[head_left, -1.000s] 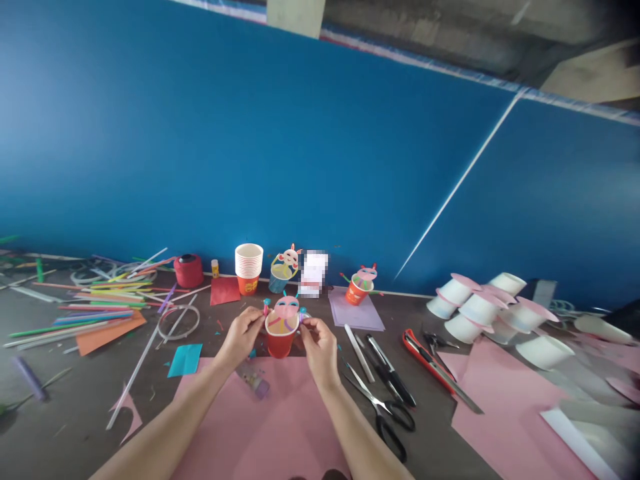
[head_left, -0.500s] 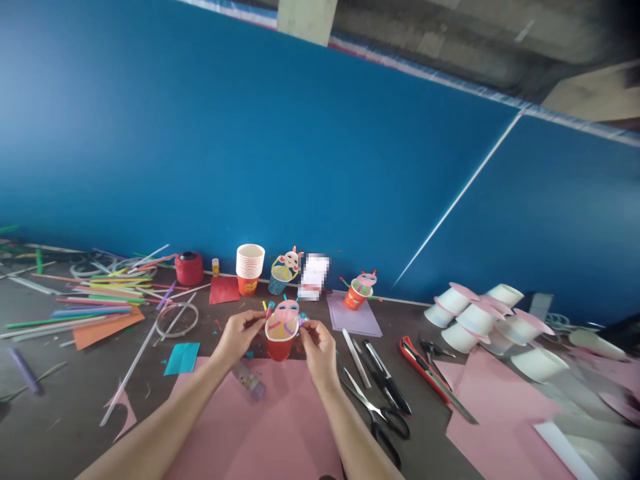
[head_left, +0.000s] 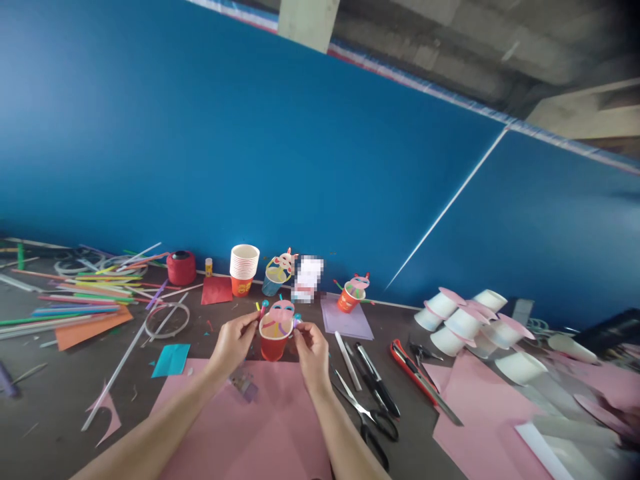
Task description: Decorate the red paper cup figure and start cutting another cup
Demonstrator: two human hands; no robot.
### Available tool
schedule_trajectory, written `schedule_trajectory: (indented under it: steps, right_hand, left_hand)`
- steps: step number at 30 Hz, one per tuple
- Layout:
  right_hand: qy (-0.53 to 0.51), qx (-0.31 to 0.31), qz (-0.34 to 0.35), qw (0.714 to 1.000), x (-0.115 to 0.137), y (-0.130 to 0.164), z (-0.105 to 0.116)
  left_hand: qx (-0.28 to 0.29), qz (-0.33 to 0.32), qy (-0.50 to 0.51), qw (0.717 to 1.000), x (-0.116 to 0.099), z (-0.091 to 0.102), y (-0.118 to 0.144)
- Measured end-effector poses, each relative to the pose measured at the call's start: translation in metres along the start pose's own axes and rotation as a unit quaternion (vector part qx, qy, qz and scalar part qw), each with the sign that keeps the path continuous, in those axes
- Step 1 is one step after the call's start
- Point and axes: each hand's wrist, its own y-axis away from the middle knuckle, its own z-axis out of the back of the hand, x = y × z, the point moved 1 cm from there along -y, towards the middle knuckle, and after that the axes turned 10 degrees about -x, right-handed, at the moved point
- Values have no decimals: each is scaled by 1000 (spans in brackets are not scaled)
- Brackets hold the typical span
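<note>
A red paper cup (head_left: 273,345) with a pink paper face and coloured straw pieces stands at the far edge of a pink paper sheet (head_left: 260,427). My left hand (head_left: 233,341) pinches a small straw piece at the cup's left rim. My right hand (head_left: 311,347) pinches a small piece at its right rim. Both hands touch the cup's sides. A small clear bottle (head_left: 243,385) lies on the pink sheet below my left wrist.
Black scissors (head_left: 367,417), pens (head_left: 376,378) and a red utility knife (head_left: 415,370) lie to the right. White cups (head_left: 470,320) pile at far right. Straws (head_left: 75,300), a stack of cups (head_left: 243,267) and two decorated cups (head_left: 350,293) sit by the blue wall.
The view has shifted slightly, so everything sits a little left and lower. Both hands stay at the red cup's rim with small finger movements.
</note>
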Motion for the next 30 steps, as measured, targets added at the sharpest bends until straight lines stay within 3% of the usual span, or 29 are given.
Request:
schedule_trajectory:
  steps: [6,11,22,30]
  right_hand:
    - [-4,7,-3,1000,-1,1,-1]
    - [-19,21,-21,999,0,4,-3]
    - [-40,82,-23,996,9,14,-11]
    - [-40,113,-14,993,12,19,-13]
  left_hand:
    - [67,4,57,996,-4,-5,8]
    - [87,-43,38,995,-10,-6,11]
    - [49,-120,-86,988,-13,-7,16]
    - [5,-132,-134,982,-21,-5,14]
